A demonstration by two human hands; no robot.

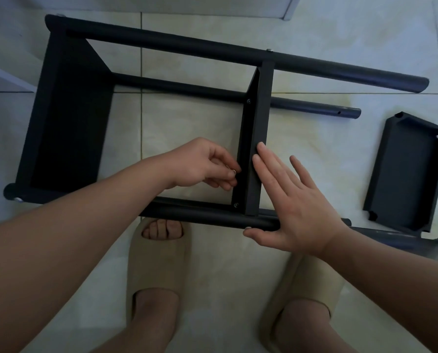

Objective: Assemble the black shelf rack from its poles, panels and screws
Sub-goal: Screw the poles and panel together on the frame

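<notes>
Pinching one screw (233, 171), left hand (200, 164); two fitted panels (67, 118), one loose panel (406, 174)

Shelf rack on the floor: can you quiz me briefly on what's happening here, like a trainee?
1. True or false: the right hand lies flat against the middle panel.
2. Where is the loose panel? A on the floor tiles beside the rack; B in a hand; C on a slipper.
3. Which hand pinches the small silver part?
Key: 1 true; 2 A; 3 left hand.
</notes>
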